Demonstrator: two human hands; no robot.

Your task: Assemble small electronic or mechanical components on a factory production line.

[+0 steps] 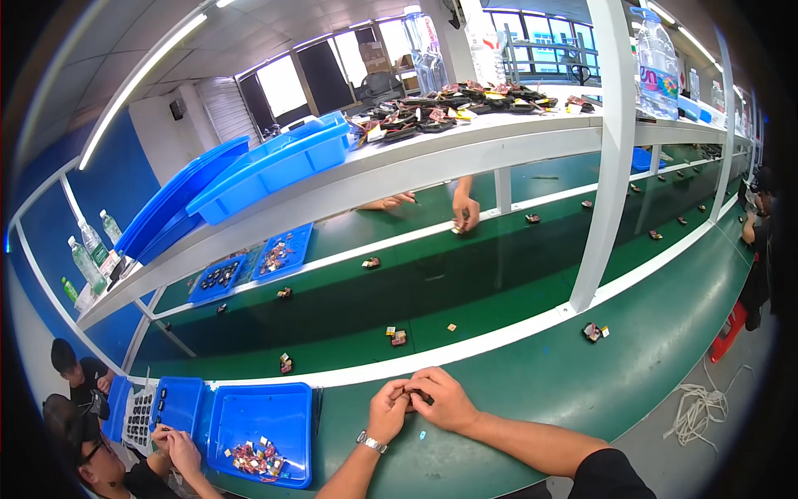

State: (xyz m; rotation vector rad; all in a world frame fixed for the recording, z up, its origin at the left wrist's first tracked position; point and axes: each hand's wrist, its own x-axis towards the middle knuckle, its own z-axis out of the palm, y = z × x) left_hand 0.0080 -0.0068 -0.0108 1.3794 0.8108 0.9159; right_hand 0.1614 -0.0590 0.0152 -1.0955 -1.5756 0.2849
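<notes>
Here the left hand [389,409] and right hand [445,401] meet at the near edge of the green bench [532,391], fingertips pinched together on a small dark part [413,394]; both hands are closed on it, held just above the bench surface, probably so the fingers can work it from both sides at once. The part is too small to name more closely. A wristwatch [371,442] sits on the left wrist.

Just to the left lies a shallow blue tray [249,416] holding a loose heap of small red, tan and white pieces [256,457], within easy reach of the left hand. Beyond the white rail runs a darker green conveyor belt [465,283], dotted with single small assemblies spaced apart, one such cluster [397,336] lying nearest. Another cluster [593,332] rests on the bench to the right.

At lower left a co-worker's hands [173,445] work beside a further blue tray [179,399]. Across the belt another person's hand [465,212] reaches down to it.

On the white upper shelf [432,150], empty blue trays [274,162] are stacked, with a spread of dark bundled parts bearing small yellow and pink tags [449,104]. A clear water bottle with a pink and blue label [657,66] stands at the far right, and more bottles [87,249] on the left
</notes>
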